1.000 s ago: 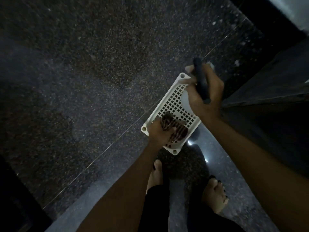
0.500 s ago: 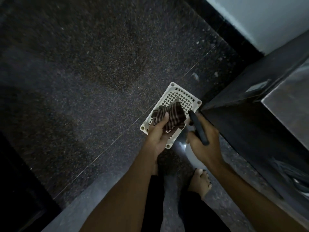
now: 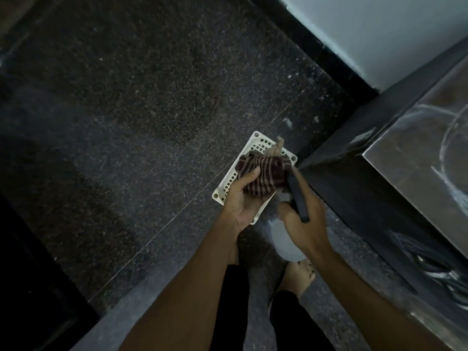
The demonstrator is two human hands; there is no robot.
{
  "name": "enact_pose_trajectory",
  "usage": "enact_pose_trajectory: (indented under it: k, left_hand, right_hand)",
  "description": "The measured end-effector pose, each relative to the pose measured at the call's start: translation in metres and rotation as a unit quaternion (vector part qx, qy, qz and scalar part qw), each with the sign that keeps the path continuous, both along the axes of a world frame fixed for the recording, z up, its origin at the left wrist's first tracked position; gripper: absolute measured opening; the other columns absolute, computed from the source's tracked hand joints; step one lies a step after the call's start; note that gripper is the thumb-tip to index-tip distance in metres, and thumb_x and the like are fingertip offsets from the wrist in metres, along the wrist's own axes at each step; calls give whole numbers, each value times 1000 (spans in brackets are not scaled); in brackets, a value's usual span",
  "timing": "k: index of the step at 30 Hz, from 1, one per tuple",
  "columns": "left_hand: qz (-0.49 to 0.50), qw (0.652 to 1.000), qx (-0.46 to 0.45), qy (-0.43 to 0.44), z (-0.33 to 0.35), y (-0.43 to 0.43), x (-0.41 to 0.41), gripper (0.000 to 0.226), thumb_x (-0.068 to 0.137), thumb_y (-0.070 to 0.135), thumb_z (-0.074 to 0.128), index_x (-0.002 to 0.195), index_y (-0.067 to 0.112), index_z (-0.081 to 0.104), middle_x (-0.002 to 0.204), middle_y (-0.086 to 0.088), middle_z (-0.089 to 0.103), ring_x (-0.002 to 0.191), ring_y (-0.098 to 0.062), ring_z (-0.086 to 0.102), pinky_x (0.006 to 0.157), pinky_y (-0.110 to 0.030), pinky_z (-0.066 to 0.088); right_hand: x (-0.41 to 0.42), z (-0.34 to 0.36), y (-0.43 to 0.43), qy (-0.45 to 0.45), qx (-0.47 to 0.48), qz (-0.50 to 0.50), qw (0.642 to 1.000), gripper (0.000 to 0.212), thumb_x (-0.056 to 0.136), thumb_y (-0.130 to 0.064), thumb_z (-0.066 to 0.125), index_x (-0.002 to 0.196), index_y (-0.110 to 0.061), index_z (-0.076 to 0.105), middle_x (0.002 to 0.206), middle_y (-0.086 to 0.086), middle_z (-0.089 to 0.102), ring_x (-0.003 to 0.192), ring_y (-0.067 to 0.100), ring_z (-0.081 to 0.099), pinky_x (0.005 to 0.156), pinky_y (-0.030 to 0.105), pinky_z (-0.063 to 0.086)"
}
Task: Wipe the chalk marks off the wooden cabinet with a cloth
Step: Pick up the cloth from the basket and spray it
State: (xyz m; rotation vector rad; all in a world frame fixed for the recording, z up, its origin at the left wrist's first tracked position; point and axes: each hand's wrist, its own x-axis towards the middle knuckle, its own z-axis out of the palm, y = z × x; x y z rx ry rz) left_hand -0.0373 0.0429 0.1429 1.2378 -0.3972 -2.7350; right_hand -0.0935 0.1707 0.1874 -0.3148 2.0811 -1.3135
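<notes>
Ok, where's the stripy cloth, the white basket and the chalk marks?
stripy cloth [image 3: 263,176]: head view, middle of the bunch.
white basket [image 3: 260,147]: head view, its far lattice corner.
chalk marks [image 3: 442,153]: head view, the curved white line.

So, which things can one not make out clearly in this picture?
Head view only:
- The chalk marks on the cabinet: cut off by the right edge, full extent unknown.
- The dark slim object gripped by the right hand: too dim to identify.
- The basket on the floor: mostly covered by the cloth and the left hand holding it; contents hidden.
- The pale round thing below the right hand: partly covered, unidentifiable.
</notes>
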Motion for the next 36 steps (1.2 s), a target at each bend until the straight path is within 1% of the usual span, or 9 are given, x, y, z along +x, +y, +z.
enact_pose_trajectory:
  k: [3, 7, 12, 15, 17, 19, 22, 31, 36]
  left_hand:
    - [-42, 998, -43, -19, 2, -3, -5, 78, 54, 31, 94, 122, 6, 64, 115, -11, 71, 109, -25, 65, 112, -49, 41]
    - [-120, 992, -31, -20, 16, -15, -2, 46, 82, 33, 71, 120, 7, 65, 113, -12, 71, 110, -28, 63, 108, -53, 44]
    - [-66, 985, -110, -115, 33, -25, -6, 30, 91, 9, 67, 121, 3, 64, 104, -8, 75, 99, -21, 71, 83, -35, 60]
    - [-46, 976, -155, -145, 42, -28, -9, 28, 90, 4, 68, 118, -1, 64, 93, -7, 77, 84, -16, 75, 67, -28, 59]
    - [-30, 977, -159, -137, 51, -29, -11, 35, 94, 23, 65, 123, 4, 63, 106, -9, 75, 95, -18, 73, 78, -31, 59]
    - [-17, 982, -144, -118, 58, -28, -14, 47, 98, 48, 51, 123, 10, 64, 121, -11, 70, 111, -23, 68, 96, -40, 55]
    - [-5, 986, -127, -111, 59, -25, -20, 56, 100, 58, 38, 121, 14, 66, 121, -8, 71, 117, -24, 65, 106, -44, 48]
    - [-10, 988, -100, -115, 58, -14, -28, 54, 101, 57, 38, 117, 13, 67, 106, -3, 76, 100, -18, 71, 91, -36, 54]
    - [15, 990, -98, -103, 53, -14, -26, 53, 101, 56, 39, 113, 14, 69, 112, -7, 74, 107, -23, 68, 99, -44, 50]
  right_hand:
    - [-4, 5, -7, 0, -12, 27, 1000, 60, 82, 6, 56, 124, -36, 59, 76, -18, 64, 66, 1, 58, 59, 13, 43]
    - [-16, 6, -12, -69, -21, 21, 997, 38, 79, 5, 58, 100, -27, 63, 62, -13, 60, 58, 12, 53, 58, 33, 44]
    - [-17, 15, -13, -1, 12, 11, 1000, 60, 83, 4, 56, 128, -37, 50, 92, -7, 63, 68, 2, 56, 59, 11, 40]
    - [-11, 23, -8, 68, 64, 39, 995, 31, 86, 0, 59, 111, -17, 58, 79, -3, 57, 64, 8, 55, 57, 21, 40]
    - [-10, 26, -6, 104, 74, 60, 990, 5, 92, -15, 63, 92, -12, 59, 76, 1, 58, 68, 15, 57, 60, 30, 43]
    - [-10, 27, -5, 127, 83, 73, 986, 26, 93, -31, 65, 77, -12, 55, 68, 1, 54, 64, 15, 55, 57, 27, 42]
    - [-6, 36, -8, 122, 93, 79, 985, 33, 92, -35, 66, 69, -16, 51, 58, -5, 46, 52, 7, 46, 51, 14, 31]
    - [7, 47, -16, 66, 123, 41, 989, 31, 74, -27, 55, 52, -12, 38, 45, 6, 37, 41, 17, 32, 43, 35, 31]
    - [8, 49, -14, 41, 146, 48, 987, 39, 78, -20, 61, 50, -14, 34, 47, 6, 34, 42, 16, 29, 45, 31, 28]
